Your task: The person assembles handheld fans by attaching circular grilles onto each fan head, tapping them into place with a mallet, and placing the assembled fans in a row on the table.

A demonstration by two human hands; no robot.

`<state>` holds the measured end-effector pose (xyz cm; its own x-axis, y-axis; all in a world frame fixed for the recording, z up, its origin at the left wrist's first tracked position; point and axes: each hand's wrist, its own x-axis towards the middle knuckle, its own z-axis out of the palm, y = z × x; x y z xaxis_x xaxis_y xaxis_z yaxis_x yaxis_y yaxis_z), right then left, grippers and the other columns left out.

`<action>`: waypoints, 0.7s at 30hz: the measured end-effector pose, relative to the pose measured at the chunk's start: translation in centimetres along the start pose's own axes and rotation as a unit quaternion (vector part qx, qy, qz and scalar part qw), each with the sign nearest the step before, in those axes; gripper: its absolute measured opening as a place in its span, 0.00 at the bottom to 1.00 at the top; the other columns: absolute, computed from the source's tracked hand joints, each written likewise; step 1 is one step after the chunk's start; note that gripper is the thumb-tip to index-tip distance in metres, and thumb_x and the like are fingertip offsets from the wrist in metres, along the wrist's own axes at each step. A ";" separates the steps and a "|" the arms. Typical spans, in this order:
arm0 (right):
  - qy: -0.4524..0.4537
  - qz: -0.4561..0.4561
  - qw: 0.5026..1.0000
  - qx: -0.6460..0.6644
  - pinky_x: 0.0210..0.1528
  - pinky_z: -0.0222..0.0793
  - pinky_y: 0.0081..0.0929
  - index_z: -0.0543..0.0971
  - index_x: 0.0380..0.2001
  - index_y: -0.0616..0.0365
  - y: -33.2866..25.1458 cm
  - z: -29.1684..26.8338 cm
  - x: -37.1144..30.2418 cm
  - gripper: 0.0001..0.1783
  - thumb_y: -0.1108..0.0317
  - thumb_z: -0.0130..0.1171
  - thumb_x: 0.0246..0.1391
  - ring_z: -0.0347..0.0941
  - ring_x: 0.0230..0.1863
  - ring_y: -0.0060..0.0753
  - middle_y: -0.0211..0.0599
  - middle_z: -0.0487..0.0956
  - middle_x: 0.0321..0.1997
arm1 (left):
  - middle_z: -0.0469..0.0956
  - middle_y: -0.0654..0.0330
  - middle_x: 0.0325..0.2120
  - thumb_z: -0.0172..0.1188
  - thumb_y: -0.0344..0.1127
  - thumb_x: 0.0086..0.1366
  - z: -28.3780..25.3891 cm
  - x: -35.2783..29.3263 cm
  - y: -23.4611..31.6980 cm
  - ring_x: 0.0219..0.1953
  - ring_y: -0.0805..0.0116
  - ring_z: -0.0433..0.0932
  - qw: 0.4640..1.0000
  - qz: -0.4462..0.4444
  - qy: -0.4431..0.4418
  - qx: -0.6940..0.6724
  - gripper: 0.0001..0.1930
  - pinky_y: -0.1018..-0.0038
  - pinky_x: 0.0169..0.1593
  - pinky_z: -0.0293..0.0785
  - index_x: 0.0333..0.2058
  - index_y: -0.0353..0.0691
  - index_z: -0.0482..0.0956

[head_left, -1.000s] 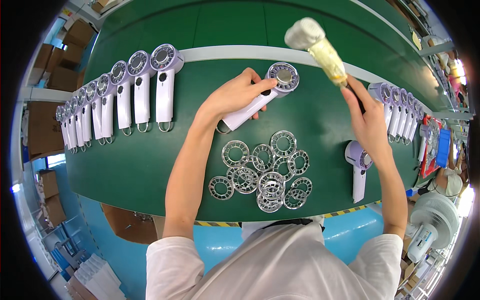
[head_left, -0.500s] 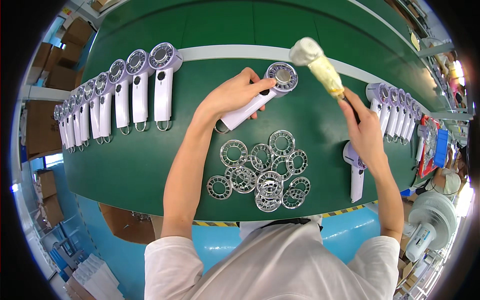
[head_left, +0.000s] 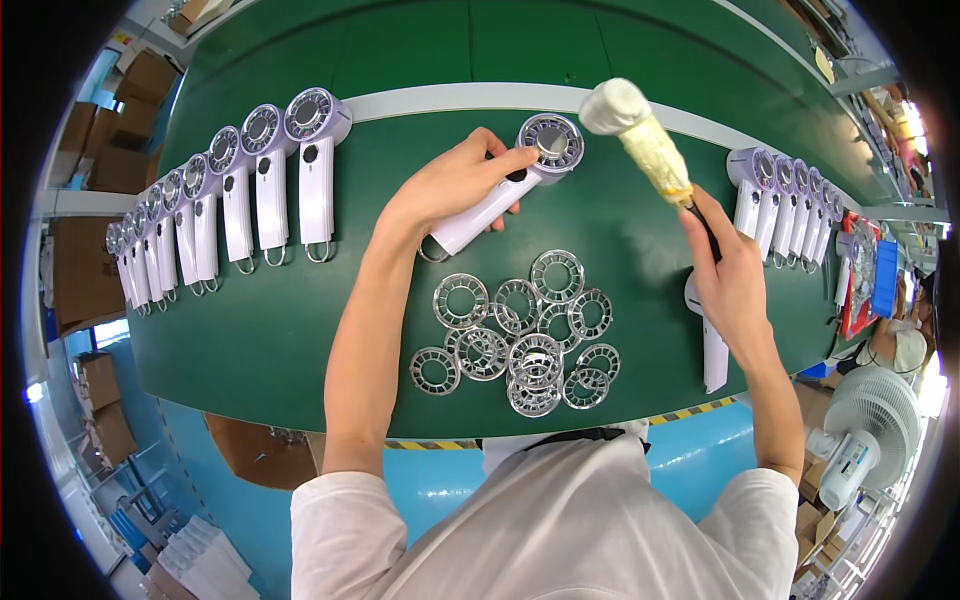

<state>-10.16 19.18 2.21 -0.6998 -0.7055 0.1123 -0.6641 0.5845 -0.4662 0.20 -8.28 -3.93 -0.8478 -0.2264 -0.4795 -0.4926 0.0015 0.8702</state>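
Observation:
My left hand (head_left: 465,180) is closed round a white and lilac handheld fan (head_left: 473,222), its round head tilted up to the right with a chrome ring on its face. My thumb presses near the lower edge of that head. In my right hand (head_left: 728,265) is a mallet (head_left: 645,140) with a dark handle, its pale head and yellowish wrapped neck raised to the right of the fan, apart from it. Below the held fan lies a loose pile of chrome slotted rings (head_left: 535,360), several overlapping. Another handheld fan (head_left: 714,355) lies beside my right wrist, partly hidden by it.
A row of handheld fans (head_left: 268,205) stretches along the left of the green table (head_left: 250,330); a second row (head_left: 770,215) lies at the right. Beyond it are a blue bin (head_left: 883,280) and a large white electric fan (head_left: 870,425). An open cardboard box (head_left: 260,455) sits below the front edge.
The view has shifted slightly, so the held fan and the rings appear a little further left. Both hands keep their grips, and the mallet stays raised.

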 end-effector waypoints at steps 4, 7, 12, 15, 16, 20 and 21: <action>-0.007 -0.020 0.999 -0.031 0.22 0.66 0.37 0.77 0.54 0.55 1.2 0.7 -0.6 0.16 0.64 0.56 0.65 0.72 0.18 0.46 0.47 0.76 0.20 | 0.80 0.54 0.25 0.59 0.59 0.66 0.0 0.0 0.2 0.18 0.70 0.79 1.000 0.004 -0.005 -0.005 0.30 0.76 0.22 0.74 0.43 0.32 0.67; 0.003 0.021 1.000 -0.009 0.22 0.66 0.38 0.76 0.54 0.55 -0.2 -0.1 -0.7 0.16 0.64 0.56 0.65 0.74 0.19 0.49 0.47 0.76 0.20 | 0.80 0.53 0.25 0.59 0.59 0.66 -0.1 0.0 -0.1 0.18 0.71 0.78 1.000 -0.002 -0.005 -0.010 0.30 0.76 0.22 0.74 0.43 0.32 0.67; -0.011 -0.014 0.998 -0.066 0.23 0.66 0.38 0.76 0.54 0.55 0.4 -0.1 -0.9 0.16 0.64 0.55 0.66 0.73 0.19 0.48 0.46 0.77 0.22 | 0.80 0.54 0.25 0.59 0.58 0.66 0.0 0.2 0.0 0.18 0.71 0.78 1.000 0.004 -0.007 -0.008 0.29 0.75 0.22 0.74 0.43 0.32 0.67; 0.024 0.004 0.999 -0.032 0.23 0.66 0.37 0.76 0.54 0.57 -0.2 -0.3 -0.3 0.16 0.65 0.55 0.66 0.73 0.19 0.47 0.47 0.78 0.23 | 0.80 0.54 0.24 0.59 0.58 0.66 0.0 0.3 -0.3 0.18 0.70 0.78 1.000 0.007 -0.008 -0.017 0.29 0.76 0.22 0.74 0.43 0.32 0.66; 0.025 0.005 0.999 -0.032 0.23 0.66 0.37 0.76 0.54 0.57 -0.4 -0.4 -0.1 0.16 0.65 0.55 0.66 0.73 0.19 0.47 0.47 0.78 0.23 | 0.80 0.54 0.24 0.59 0.58 0.66 0.0 0.3 -0.2 0.18 0.70 0.78 1.000 0.007 -0.008 -0.016 0.29 0.76 0.22 0.74 0.43 0.32 0.66; 0.037 0.003 0.999 -0.025 0.23 0.66 0.36 0.76 0.55 0.57 -0.5 0.1 0.2 0.16 0.65 0.55 0.67 0.72 0.19 0.43 0.46 0.78 0.23 | 0.80 0.54 0.25 0.59 0.57 0.67 0.1 0.0 0.2 0.19 0.70 0.78 1.000 -0.002 -0.006 -0.007 0.29 0.76 0.22 0.74 0.44 0.31 0.66; 0.042 -0.007 0.999 -0.021 0.23 0.66 0.35 0.76 0.55 0.57 -0.4 0.4 0.3 0.16 0.65 0.55 0.67 0.72 0.18 0.41 0.46 0.78 0.23 | 0.80 0.54 0.25 0.59 0.57 0.67 0.0 0.0 0.2 0.19 0.70 0.78 1.000 -0.006 -0.007 -0.002 0.29 0.75 0.22 0.74 0.44 0.31 0.67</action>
<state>-10.02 18.57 2.12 -0.7084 -0.6789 0.1931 -0.6838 0.5924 -0.4261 0.09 -8.26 -3.72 -0.8441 -0.2131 -0.4920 -0.5027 -0.0042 0.8644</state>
